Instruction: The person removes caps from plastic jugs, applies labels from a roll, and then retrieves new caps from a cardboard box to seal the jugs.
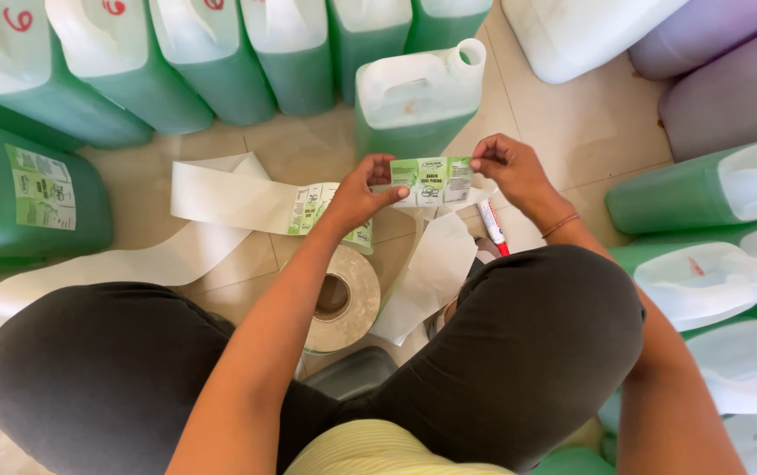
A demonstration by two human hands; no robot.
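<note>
My left hand (363, 192) and my right hand (509, 167) pinch the two ends of a small green and white label (432, 181), stretched flat between them. Just beyond it stands a plastic jug of green liquid (415, 101) with an open spout. A roll of labels (341, 299) lies on the floor between my knees, its white backing strip (220, 193) trailing to the left. A red and white marker (492, 227) lies under my right wrist.
Rows of green jugs (176, 62) line the far side, one labelled jug (27, 198) stands at left, more green jugs (713, 189) at right. Purple jugs (730, 79) sit at the top right. I sit on a tiled floor (581, 123) with my knees spread.
</note>
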